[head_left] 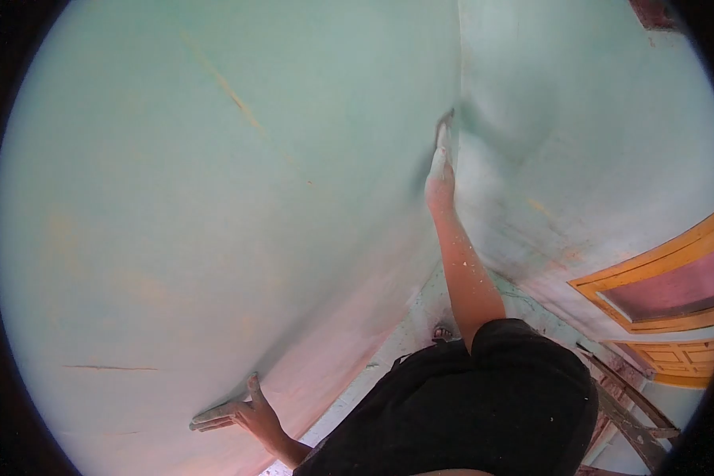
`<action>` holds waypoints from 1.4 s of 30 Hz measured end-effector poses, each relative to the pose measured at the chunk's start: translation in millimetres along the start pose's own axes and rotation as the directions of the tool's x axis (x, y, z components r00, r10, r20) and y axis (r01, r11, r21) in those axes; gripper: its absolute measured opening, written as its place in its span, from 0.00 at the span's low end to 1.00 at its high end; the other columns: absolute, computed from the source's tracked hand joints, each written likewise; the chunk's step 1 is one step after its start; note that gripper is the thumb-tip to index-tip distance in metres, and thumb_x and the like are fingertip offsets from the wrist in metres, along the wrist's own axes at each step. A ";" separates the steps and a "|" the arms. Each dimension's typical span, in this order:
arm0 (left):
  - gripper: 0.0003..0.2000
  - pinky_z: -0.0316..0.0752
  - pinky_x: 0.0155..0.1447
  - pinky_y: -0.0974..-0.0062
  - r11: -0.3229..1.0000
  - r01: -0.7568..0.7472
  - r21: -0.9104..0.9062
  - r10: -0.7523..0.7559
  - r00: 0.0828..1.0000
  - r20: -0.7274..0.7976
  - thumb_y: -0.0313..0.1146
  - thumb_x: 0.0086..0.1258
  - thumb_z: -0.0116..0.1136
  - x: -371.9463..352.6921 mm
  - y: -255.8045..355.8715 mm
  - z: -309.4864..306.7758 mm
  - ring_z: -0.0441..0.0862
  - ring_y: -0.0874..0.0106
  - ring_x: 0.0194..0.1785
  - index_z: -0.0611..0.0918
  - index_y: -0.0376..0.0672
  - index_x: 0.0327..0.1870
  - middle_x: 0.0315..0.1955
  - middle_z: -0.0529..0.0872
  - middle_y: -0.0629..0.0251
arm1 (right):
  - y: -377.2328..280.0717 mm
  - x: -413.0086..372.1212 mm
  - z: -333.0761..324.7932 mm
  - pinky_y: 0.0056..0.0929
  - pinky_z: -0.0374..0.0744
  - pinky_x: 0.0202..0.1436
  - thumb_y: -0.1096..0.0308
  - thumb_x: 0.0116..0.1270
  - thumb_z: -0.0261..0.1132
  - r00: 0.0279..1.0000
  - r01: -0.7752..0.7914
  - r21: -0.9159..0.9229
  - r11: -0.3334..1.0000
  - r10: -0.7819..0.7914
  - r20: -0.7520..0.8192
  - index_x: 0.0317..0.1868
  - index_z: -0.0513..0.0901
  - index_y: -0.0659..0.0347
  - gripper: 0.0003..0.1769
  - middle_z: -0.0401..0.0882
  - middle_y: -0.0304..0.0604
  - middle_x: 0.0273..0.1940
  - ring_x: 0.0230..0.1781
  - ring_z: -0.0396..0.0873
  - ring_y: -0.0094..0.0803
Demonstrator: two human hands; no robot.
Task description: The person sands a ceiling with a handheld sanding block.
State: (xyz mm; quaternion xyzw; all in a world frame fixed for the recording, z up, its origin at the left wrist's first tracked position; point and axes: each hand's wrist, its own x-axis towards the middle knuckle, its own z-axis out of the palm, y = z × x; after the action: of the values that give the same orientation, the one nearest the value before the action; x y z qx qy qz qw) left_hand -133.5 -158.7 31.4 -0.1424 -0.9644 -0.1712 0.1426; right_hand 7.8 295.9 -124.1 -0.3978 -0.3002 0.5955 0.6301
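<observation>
My right hand [442, 163], coated in pale dust, is raised against the pale green wall [333, 95], right beside the inner corner. I see it edge-on, fingers close together, with a thin dark grey edge along the fingertips. What that piece is, I cannot make out. Low on the left, my left hand [244, 412] is open, its thumb apart from the outstretched fingers. Grey dust covers those fingers, which rest on or very near the same wall and hold nothing.
A second wall [531, 159] meets the first at the corner. To the right are a yellow-orange frame [642, 274] with a pinkish panel, a yellow door [682, 361] and a ladder-like wooden stand [631, 412]. Below, the floor [420, 317] is speckled, with a sandalled foot [443, 333].
</observation>
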 end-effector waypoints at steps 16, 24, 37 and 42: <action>0.47 0.42 0.75 0.47 0.991 0.023 -0.130 -0.015 0.998 0.067 0.56 0.64 0.64 -2.8 26.4 -14.7 0.48 0.40 0.74 0.62 0.17 0.66 0.68 0.56 0.23 | -52.3 -68.9 9.8 0.40 0.43 0.80 0.69 0.75 0.40 0.671 0.731 -0.328 0.598 -0.545 0.502 0.75 0.50 0.72 0.31 0.44 0.57 0.78 0.80 0.42 0.48; 0.58 0.27 0.76 0.42 0.970 0.104 -0.220 -0.042 0.962 0.271 0.63 0.61 0.63 6.6 6.4 -7.7 0.23 0.38 0.76 0.43 0.18 0.70 0.72 0.29 0.27 | 39.4 -17.6 2.4 0.41 0.42 0.80 0.75 0.71 0.39 0.969 0.223 -0.225 0.949 -0.191 0.155 0.75 0.48 0.72 0.32 0.42 0.56 0.78 0.80 0.41 0.48; 0.42 0.48 0.74 0.47 0.987 0.036 -0.158 -0.031 0.999 0.036 0.56 0.64 0.64 -6.3 30.0 -19.6 0.55 0.39 0.71 0.72 0.15 0.57 0.65 0.64 0.27 | -18.1 -95.3 15.5 0.39 0.42 0.80 0.68 0.76 0.40 0.838 0.529 -0.287 0.799 -0.439 0.324 0.75 0.48 0.73 0.32 0.41 0.60 0.78 0.80 0.40 0.47; 0.38 0.62 0.67 0.49 0.986 -0.071 0.153 0.105 0.967 -0.230 0.53 0.65 0.65 -4.0 22.0 -4.1 0.69 0.40 0.61 0.76 0.15 0.52 0.57 0.74 0.29 | -27.1 -95.9 24.1 0.39 0.45 0.80 0.65 0.78 0.41 0.924 0.379 -0.225 0.898 -0.352 0.149 0.75 0.48 0.73 0.32 0.41 0.61 0.77 0.79 0.41 0.48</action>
State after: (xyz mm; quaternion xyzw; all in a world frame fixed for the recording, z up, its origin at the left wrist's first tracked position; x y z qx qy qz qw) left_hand -121.8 -141.3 40.2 -0.1532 -0.9429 -0.1107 0.2743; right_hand -9.4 205.2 -79.6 -0.3785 -0.4747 0.4440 0.6590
